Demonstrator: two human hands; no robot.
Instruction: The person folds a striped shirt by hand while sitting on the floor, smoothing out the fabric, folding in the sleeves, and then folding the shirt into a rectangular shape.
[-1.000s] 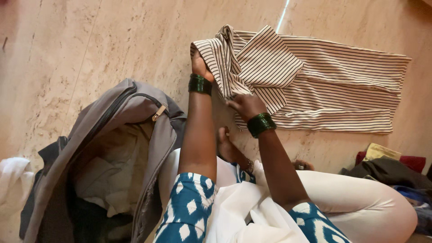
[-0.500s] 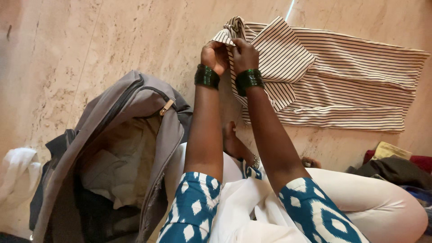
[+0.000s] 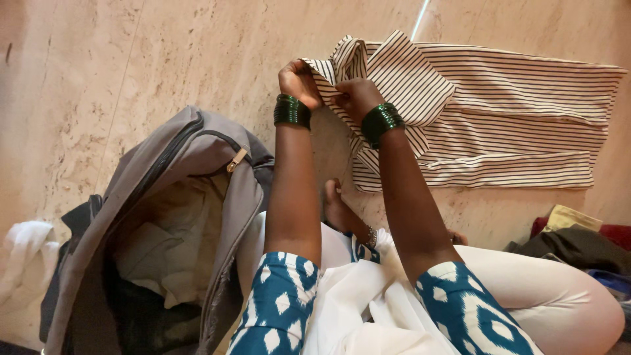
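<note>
A cream garment with thin dark stripes lies spread on the beige stone floor. Its near left end is lifted and folded over. My left hand pinches the edge of that lifted end. My right hand grips the same fold just to the right, a short gap from the left. Both wrists wear stacked green bangles. The rest of the garment lies flat to the right.
An open grey backpack with clothes inside sits at my left knee. A white cloth lies at the far left. A heap of dark, red and yellow clothes is at the right. My legs in white trousers fill the bottom.
My right hand rose from the garment's lower fold to join the left at the lifted end. Since then both hands have spread slightly apart, still holding the fold.
</note>
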